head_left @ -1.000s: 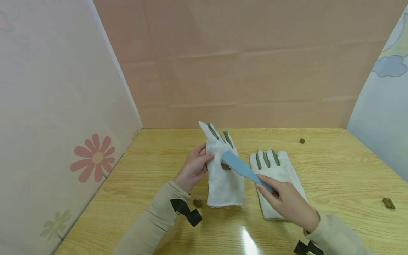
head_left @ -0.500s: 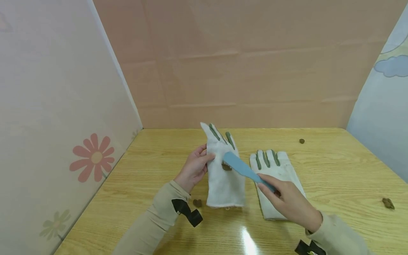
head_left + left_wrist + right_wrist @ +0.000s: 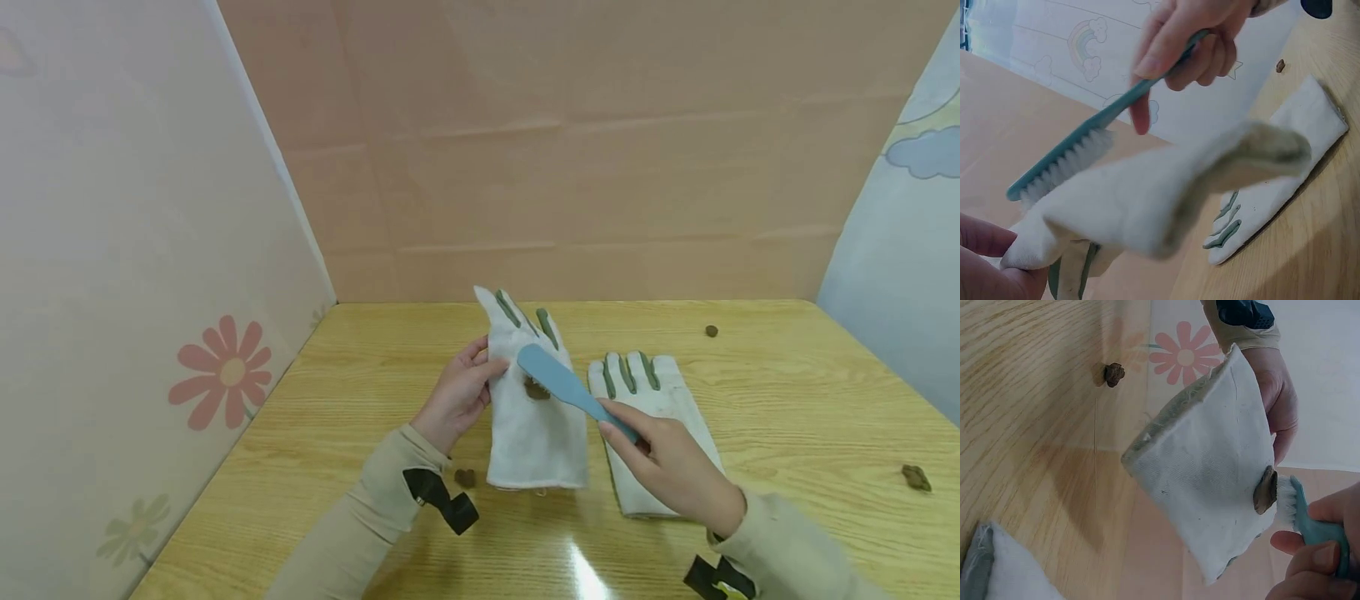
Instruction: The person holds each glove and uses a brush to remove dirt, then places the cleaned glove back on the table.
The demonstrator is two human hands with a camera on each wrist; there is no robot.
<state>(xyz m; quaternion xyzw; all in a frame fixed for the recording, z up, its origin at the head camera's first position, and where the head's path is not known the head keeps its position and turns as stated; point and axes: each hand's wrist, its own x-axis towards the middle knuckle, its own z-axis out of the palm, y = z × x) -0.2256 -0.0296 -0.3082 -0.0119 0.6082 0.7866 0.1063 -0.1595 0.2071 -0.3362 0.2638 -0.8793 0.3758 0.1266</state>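
My left hand [image 3: 461, 392] pinches the side of a white work glove [image 3: 536, 442] with green-trimmed fingers, holding it up over the table. A brown lump [image 3: 1265, 490] clings to the glove's face. My right hand [image 3: 667, 458] grips the handle of a blue brush [image 3: 555, 377]; its white bristles [image 3: 1285, 501] face the glove right beside the lump. In the left wrist view the brush [image 3: 1079, 140] lies along the glove's upper side, bristles toward the cloth. A second white glove [image 3: 675, 404] lies flat on the table, partly hidden behind my right hand.
Small brown lumps lie on the wooden table [image 3: 375, 358]: one lump [image 3: 465, 478] near my left wrist, another lump [image 3: 711, 331] at the back, and a third lump [image 3: 915, 477] at far right. A patterned white wall [image 3: 150, 250] bounds the left side.
The brush has shifted slightly up and to the left across the glove, showing more of the brown lump below it. The held glove has moved slightly right.
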